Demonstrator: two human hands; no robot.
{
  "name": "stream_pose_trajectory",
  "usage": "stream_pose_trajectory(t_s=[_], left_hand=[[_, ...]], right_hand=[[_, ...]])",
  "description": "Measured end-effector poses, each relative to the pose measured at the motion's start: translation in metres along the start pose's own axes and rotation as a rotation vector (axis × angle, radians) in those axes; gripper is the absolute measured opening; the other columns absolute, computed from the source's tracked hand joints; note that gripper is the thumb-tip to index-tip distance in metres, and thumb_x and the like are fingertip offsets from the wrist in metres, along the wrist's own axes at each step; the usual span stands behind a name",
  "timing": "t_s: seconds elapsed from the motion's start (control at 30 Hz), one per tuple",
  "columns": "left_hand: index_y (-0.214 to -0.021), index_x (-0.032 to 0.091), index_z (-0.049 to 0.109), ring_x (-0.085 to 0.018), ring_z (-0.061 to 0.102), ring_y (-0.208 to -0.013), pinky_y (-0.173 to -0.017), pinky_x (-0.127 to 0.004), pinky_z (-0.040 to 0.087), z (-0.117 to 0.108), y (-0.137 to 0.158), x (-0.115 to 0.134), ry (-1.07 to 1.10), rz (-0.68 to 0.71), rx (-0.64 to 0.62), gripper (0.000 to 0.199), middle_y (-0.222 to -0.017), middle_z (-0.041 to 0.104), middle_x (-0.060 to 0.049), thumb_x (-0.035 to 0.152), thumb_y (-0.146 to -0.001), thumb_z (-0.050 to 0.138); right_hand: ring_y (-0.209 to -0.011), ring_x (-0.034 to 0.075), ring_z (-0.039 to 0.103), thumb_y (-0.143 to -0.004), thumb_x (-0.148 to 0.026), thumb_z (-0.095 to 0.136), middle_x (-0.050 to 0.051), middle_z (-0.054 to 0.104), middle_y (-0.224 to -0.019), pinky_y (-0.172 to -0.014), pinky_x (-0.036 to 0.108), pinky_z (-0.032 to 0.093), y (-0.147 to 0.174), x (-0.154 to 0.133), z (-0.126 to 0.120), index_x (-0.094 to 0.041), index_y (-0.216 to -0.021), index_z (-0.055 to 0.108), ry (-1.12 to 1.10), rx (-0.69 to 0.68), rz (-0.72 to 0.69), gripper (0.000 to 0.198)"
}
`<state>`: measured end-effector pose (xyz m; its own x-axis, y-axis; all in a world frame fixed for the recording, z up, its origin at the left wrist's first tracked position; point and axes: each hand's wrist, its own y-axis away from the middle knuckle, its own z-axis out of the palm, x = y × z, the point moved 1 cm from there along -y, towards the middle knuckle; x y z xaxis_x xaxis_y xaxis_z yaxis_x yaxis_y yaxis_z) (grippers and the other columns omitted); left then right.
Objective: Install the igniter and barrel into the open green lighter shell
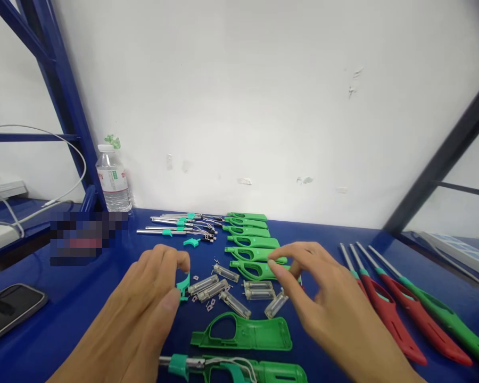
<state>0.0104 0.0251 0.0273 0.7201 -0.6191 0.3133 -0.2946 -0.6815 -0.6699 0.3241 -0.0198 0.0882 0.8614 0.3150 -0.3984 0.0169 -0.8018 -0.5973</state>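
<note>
White scuffed wall (263, 96) at far side; blue table (64, 314) near; blue metal shelving frame (59, 90) at left, dark diagonal strut (443, 159) at right. Evenly lit.

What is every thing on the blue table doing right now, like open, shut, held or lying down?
Left hand: fingers pinching a small teal trigger piece.
Right hand: fingers spread, holding nothing, fingertips by a green shell.
Green half shell: open, lying flat, inside empty.
Green lighter at the front: open, wires showing.
Clear fuel tanks: loose, lying scattered.
Finished lighters: closed, lying side by side.
Water bottle: upright, capped.
Phone: screen dark.
</note>
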Motion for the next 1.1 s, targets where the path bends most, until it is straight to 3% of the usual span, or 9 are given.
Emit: stream_pose_trajectory(t_s=[0.13, 0.2, 0.27, 0.37, 0.47, 0.57, 0.9, 1.1], left_hand=[[-0.132, 0.031, 0.073, -0.025, 0.079, -0.121, -0.098, -0.03, 0.066, -0.003, -0.028, -0.005, -0.075, 0.073, -0.262, 0.041, -0.128, 0.081, -0.003, 0.051, -0.118, 0.039], [-0.114, 0.032, 0.079, -0.025, 0.082, -0.099, -0.079, -0.031, 0.066, 0.001, -0.031, -0.004, -0.08, 0.091, -0.351, 0.04, -0.111, 0.083, -0.003, 0.047, -0.116, 0.042], [-0.102, 0.032, 0.08, -0.024, 0.082, -0.087, -0.071, -0.031, 0.064, 0.009, -0.029, -0.001, -0.081, 0.089, -0.409, 0.034, -0.104, 0.083, -0.001, 0.035, -0.113, 0.048], [-0.108, 0.035, 0.082, -0.023, 0.083, -0.094, -0.073, -0.03, 0.063, 0.024, -0.025, 0.007, -0.069, 0.099, -0.498, 0.033, -0.113, 0.082, 0.0, 0.021, -0.109, 0.051], [-0.116, 0.036, 0.081, -0.022, 0.083, -0.103, -0.081, -0.029, 0.063, 0.035, -0.025, 0.013, -0.058, 0.089, -0.56, 0.034, -0.117, 0.08, 0.001, 0.018, -0.112, 0.052], [-0.11, 0.031, 0.082, -0.021, 0.083, -0.097, -0.079, -0.027, 0.061, 0.042, -0.028, 0.015, -0.068, 0.057, -0.604, 0.027, -0.111, 0.078, 0.0, 0.015, -0.109, 0.06], [-0.108, 0.029, 0.079, -0.019, 0.082, -0.092, -0.077, -0.026, 0.058, 0.048, -0.025, 0.009, -0.057, 0.029, -0.609, 0.031, -0.112, 0.078, -0.001, 0.017, -0.112, 0.051], [-0.118, 0.03, 0.08, -0.023, 0.084, -0.099, -0.082, -0.03, 0.061, 0.046, -0.028, 0.009, -0.103, -0.032, -0.643, 0.031, -0.12, 0.077, -0.003, 0.016, -0.112, 0.053]], right_hand=[[-0.099, 0.029, 0.08, -0.106, -0.018, 0.073, 0.001, 0.085, -0.103, -0.088, 0.044, 0.058, -0.007, -0.003, 0.031, -0.031, -0.104, 0.082, 0.045, -0.182, 0.02, 0.016], [-0.095, 0.03, 0.08, -0.1, -0.013, 0.081, 0.0, 0.085, -0.095, -0.085, 0.043, 0.056, -0.005, -0.006, 0.047, -0.03, -0.097, 0.084, 0.073, -0.264, 0.013, 0.017], [-0.093, 0.031, 0.079, -0.096, -0.016, 0.087, 0.001, 0.083, -0.09, -0.084, 0.043, 0.056, -0.002, -0.009, 0.059, -0.029, -0.093, 0.085, 0.095, -0.309, 0.021, 0.014], [-0.091, 0.032, 0.079, -0.093, -0.021, 0.094, 0.003, 0.081, -0.087, -0.082, 0.043, 0.056, 0.0, -0.013, 0.069, -0.027, -0.092, 0.086, 0.139, -0.358, 0.051, 0.01], [-0.093, 0.033, 0.079, -0.09, -0.019, 0.096, 0.004, 0.081, -0.089, -0.08, 0.042, 0.057, 0.001, -0.014, 0.071, -0.026, -0.094, 0.087, 0.172, -0.4, 0.065, 0.013], [-0.102, 0.033, 0.08, -0.096, -0.019, 0.091, 0.004, 0.082, -0.093, -0.085, 0.043, 0.059, 0.0, -0.014, 0.069, -0.025, -0.095, 0.086, 0.186, -0.437, 0.047, 0.007], [-0.109, 0.036, 0.078, -0.102, -0.012, 0.08, 0.01, 0.079, -0.101, -0.1, 0.053, 0.061, -0.002, -0.015, 0.066, -0.018, -0.103, 0.085, 0.209, -0.516, 0.01, 0.008], [-0.118, 0.037, 0.073, -0.107, -0.018, 0.078, 0.009, 0.077, -0.114, -0.098, 0.056, 0.06, -0.003, -0.014, 0.056, -0.019, -0.11, 0.082, 0.176, -0.513, 0.049, 0.005]])
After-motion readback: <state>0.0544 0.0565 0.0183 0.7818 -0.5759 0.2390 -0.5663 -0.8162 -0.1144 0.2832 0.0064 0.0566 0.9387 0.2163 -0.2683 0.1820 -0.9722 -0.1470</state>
